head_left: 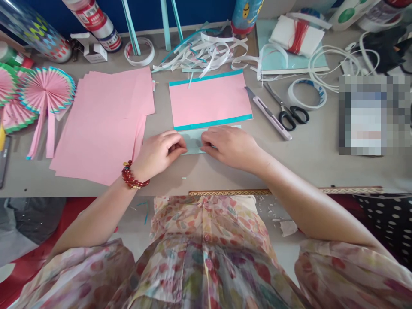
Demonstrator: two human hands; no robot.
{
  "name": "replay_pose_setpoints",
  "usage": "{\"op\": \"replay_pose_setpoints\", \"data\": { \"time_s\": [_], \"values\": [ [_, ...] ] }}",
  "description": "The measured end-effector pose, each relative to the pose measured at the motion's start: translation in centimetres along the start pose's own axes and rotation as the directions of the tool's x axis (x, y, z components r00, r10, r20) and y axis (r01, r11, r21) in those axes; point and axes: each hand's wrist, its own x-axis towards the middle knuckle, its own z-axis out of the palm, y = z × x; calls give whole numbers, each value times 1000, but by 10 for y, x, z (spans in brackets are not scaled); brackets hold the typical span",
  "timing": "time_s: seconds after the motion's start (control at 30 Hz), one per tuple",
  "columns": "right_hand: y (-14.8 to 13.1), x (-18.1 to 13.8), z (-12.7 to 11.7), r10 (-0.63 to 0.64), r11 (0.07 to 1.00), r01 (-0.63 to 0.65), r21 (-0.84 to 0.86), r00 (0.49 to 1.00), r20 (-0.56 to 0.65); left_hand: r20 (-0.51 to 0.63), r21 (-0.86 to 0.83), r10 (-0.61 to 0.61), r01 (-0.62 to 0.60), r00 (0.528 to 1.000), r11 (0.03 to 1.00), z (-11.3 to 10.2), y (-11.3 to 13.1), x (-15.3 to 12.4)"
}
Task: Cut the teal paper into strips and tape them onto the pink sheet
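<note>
My left hand (161, 152) is closed in a pinch at the left end of a pale blue-green paper strip (193, 139) on the table. Towards the strip's right part, my right hand (230, 148) pinches it too, its fingers curled and hiding some of the paper. Just beyond the strip lies a pink paper sheet (209, 99) with blue-green bands along its long edges. To its right are a pink utility knife (272, 116), blade out, and black-handled scissors (286, 112).
Pink sheets (103, 124) are stacked at left, beside folded paper fans (46, 88). Paper scraps (209, 51) lie at the back near a tape roll (139, 52). Another tape roll (307, 94) and white cable (325, 64) are at right. A patterned wooden strip (231, 192) runs along the front edge.
</note>
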Motion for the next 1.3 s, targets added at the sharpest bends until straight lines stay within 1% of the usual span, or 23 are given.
{"op": "replay_pose_setpoints", "data": {
  "time_s": [0.27,0.47,0.6,0.8,1.0,1.1,1.3],
  "values": [
    [-1,0,-1,13,1000,-13,1,1000,11,-11,5,27,-27,1000,1000,1,2,-2],
    [2,0,1,-1,1000,1,-4,1000,2,-3,10,27,-27,1000,1000,1,3,-3],
    [1,1,2,-1,1000,1,0,1000,9,-12,33,50,-50,999,998,3,3,-5],
    [1,-4,-3,41,999,-40,-16,999,5,-22,32,86,-85,996,996,5,1,-6],
    [10,-13,-8,90,995,-90,-42,996,-1,-17,22,89,-89,996,996,4,1,-6],
    [13,-14,-7,110,994,-110,-22,994,-13,-21,32,90,-90,996,995,5,0,-7],
    [18,-13,-2,79,996,-77,44,995,-52,-33,46,108,-107,994,993,6,1,-7]
  ]
}}
